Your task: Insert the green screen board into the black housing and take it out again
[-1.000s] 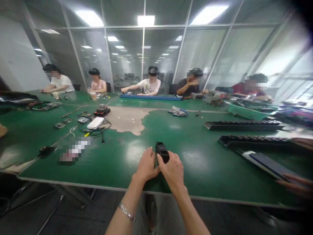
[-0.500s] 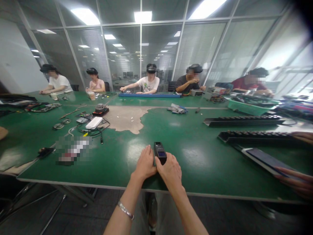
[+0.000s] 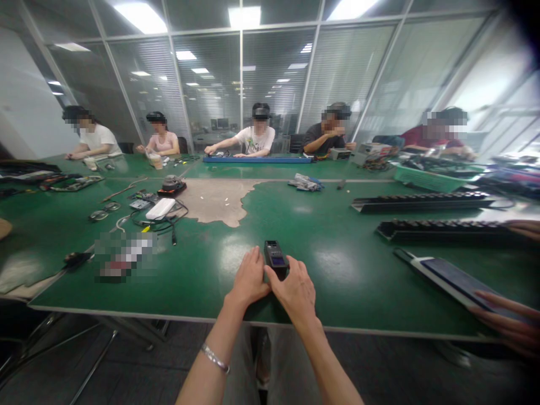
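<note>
A small black box-shaped device with a little dark screen point(image 3: 275, 255) lies on the green table, close to its front edge. My right hand point(image 3: 295, 289) holds the near end of it, the thumb on the left side and the fingers curved round the right. Flat on the table, my left hand point(image 3: 250, 278) rests just left of the device with its fingers stretched out. Its fingertips come close to the device's side; whether they touch it I cannot tell.
Left are a white power bank point(image 3: 161, 208), cables and a blurred-out item point(image 3: 126, 256). Gloves point(image 3: 306, 183) lie farther back. On the right, black slotted rails point(image 3: 442, 230) stand near a green basket point(image 3: 439, 177); a neighbour's hand point(image 3: 506, 312) touches a long flat panel point(image 3: 459, 278). Several people sit opposite.
The view has tilted down slightly. My right hand's fingers have shifted a little on the device, while the left hand stays put. At right, the neighbour's panel has moved slightly left.
</note>
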Motion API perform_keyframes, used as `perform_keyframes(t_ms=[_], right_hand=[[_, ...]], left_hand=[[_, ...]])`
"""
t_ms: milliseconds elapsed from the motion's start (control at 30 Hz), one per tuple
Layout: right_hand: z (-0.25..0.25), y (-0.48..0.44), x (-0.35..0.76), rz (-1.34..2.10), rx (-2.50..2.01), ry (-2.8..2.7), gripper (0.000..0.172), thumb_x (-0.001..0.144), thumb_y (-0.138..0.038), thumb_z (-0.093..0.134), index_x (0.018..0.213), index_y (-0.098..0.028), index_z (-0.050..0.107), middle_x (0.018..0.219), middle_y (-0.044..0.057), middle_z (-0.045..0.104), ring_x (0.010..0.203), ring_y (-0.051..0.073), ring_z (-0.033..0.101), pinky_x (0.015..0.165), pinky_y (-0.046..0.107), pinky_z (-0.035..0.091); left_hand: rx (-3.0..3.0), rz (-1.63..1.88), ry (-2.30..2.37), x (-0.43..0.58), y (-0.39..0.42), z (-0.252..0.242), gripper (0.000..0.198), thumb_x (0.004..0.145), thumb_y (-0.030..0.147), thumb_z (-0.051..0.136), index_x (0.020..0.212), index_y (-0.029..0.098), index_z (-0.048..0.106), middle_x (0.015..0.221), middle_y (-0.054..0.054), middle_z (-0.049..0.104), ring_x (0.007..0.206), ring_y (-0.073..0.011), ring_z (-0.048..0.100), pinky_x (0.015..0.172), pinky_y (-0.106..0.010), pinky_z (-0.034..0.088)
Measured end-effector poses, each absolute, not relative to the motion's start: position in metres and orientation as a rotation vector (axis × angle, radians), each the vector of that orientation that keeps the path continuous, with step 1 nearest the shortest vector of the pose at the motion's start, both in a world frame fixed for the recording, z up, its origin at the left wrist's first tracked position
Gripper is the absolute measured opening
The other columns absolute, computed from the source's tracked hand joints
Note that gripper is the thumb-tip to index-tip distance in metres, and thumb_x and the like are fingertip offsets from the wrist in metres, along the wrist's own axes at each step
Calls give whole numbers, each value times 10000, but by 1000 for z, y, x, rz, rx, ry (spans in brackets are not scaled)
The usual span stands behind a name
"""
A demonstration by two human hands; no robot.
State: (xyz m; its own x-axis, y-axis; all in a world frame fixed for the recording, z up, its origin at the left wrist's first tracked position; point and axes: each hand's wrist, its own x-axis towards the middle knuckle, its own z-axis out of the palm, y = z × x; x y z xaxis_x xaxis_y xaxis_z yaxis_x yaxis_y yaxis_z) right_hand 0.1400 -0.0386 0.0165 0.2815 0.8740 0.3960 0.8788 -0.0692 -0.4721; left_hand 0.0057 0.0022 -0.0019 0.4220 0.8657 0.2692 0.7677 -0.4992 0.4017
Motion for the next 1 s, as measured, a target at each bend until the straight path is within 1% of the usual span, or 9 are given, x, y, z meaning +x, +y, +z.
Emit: perform_keyframes(t_ms=[67, 133, 233, 333, 500, 600, 700, 800, 1000], right_hand=[[18, -37, 139, -15, -1925, -1567, 592, 853, -563, 591, 1257, -132, 544, 1121, 138, 624, 991, 257, 630, 791, 325, 447], [20, -36, 139, -6, -1918, -1581, 529, 857, -549, 591, 1200, -147, 575, 1073, 122, 631, 959, 247, 630, 781, 319, 442], [21, -35, 138, 12, -1895, -1600, 402, 872, -508, 582, 1092, -174, 613, 988, 91, 633, 896, 222, 624, 763, 308, 432], [20, -34, 136, 1, -1872, -1594, 354, 878, -480, 575, 1052, -175, 621, 945, 76, 626, 856, 212, 612, 750, 305, 427], [25, -31, 135, -12, -1788, -1557, 366, 889, -484, 550, 1047, -164, 630, 944, 87, 632, 840, 209, 595, 755, 307, 427], [33, -29, 140, -13, -1707, -1529, 399, 887, -506, 543, 1052, -156, 641, 950, 103, 641, 849, 219, 586, 765, 318, 431], [40, -27, 150, -33, -1652, -1467, 429, 883, -523, 538, 1070, -152, 648, 946, 109, 645, 863, 230, 581, 802, 338, 435], [39, -25, 165, -64, -1671, -1414, 440, 882, -523, 533, 1085, -149, 647, 945, 111, 643, 866, 234, 573, 825, 354, 432], [20, -27, 192, -119, -1789, -1382, 465, 873, -527, 531, 1110, -140, 636, 974, 123, 637, 884, 251, 579, 811, 360, 433]], left_hand=[[2463, 668, 1435, 6, 1, 0, 605, 768, 274, 577, 1335, 101, 450, 1527, -216, 384, 1456, -314, 305, 1225, -484, 211], [2462, 674, 1435, 6, 1, 2, 569, 791, 270, 559, 1328, 112, 457, 1525, -206, 392, 1455, -305, 309, 1223, -485, 215], [2460, 671, 1432, 6, 1, 3, 568, 807, 279, 554, 1337, 102, 449, 1528, -214, 386, 1455, -308, 311, 1223, -485, 217], [2475, 668, 1432, 6, 1, 2, 575, 827, 303, 547, 1350, 90, 438, 1532, -224, 378, 1453, -315, 313, 1223, -488, 218], [2467, 662, 1419, 5, 2, -1, 596, 836, 348, 573, 1358, 95, 435, 1540, -228, 362, 1463, -317, 290, 1225, -496, 212], [2449, 676, 1406, 5, 3, -2, 635, 843, 424, 605, 1379, 136, 423, 1544, -207, 365, 1472, -323, 270, 1220, -528, 208], [2435, 693, 1412, 6, 4, -3, 728, 845, 542, 620, 1423, 166, 386, 1552, -191, 363, 1471, -334, 272, 1213, -547, 213], [2426, 671, 1435, 6, 4, -4, 835, 831, 635, 617, 1454, 142, 358, 1562, -208, 341, 1469, -342, 274, 1215, -529, 217], [2454, 648, 1442, 6, 5, -7, 830, 853, 660, 581, 1464, 148, 353, 1587, -186, 305, 1482, -327, 246, 1223, -507, 203]])
